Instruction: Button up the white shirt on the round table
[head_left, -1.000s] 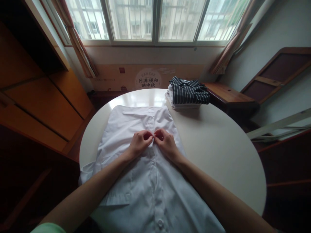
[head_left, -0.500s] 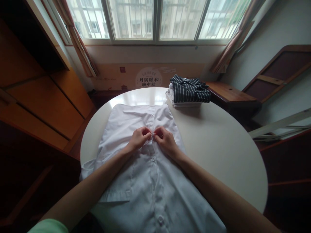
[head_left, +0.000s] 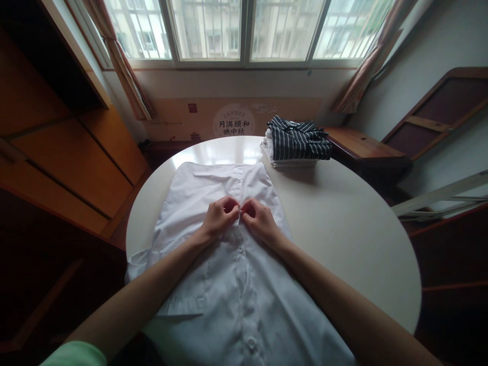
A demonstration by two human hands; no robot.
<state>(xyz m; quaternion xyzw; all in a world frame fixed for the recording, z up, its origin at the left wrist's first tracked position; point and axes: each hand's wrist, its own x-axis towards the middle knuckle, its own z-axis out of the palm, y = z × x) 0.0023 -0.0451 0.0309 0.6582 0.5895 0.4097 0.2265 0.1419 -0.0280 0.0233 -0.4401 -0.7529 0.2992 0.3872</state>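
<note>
A white button-up shirt (head_left: 213, 284) lies spread front side up, its row of buttons running down the middle. My left hand (head_left: 220, 216) pinches the button strip from the left, thumb and fingertips closed on the cloth. Opposite it, my right hand (head_left: 258, 217) pinches the same spot from the right, the fingertips of both hands almost meeting. The button between them is hidden by my fingers. One shirt button (head_left: 240, 249) shows just below my hands, and another button (head_left: 238, 181) sits above them.
The shirt rests on a round white table (head_left: 343, 239). A folded black-and-white striped garment (head_left: 299, 142) tops a stack of white clothes at the far right edge. Beyond are a wooden side table (head_left: 362, 145), a window (head_left: 209, 30) and wooden cabinets (head_left: 72, 157) at left.
Both hands stay on the same part of the button strip, with only small finger movements. The view has shifted slightly; the shirt and the stack lie as before.
</note>
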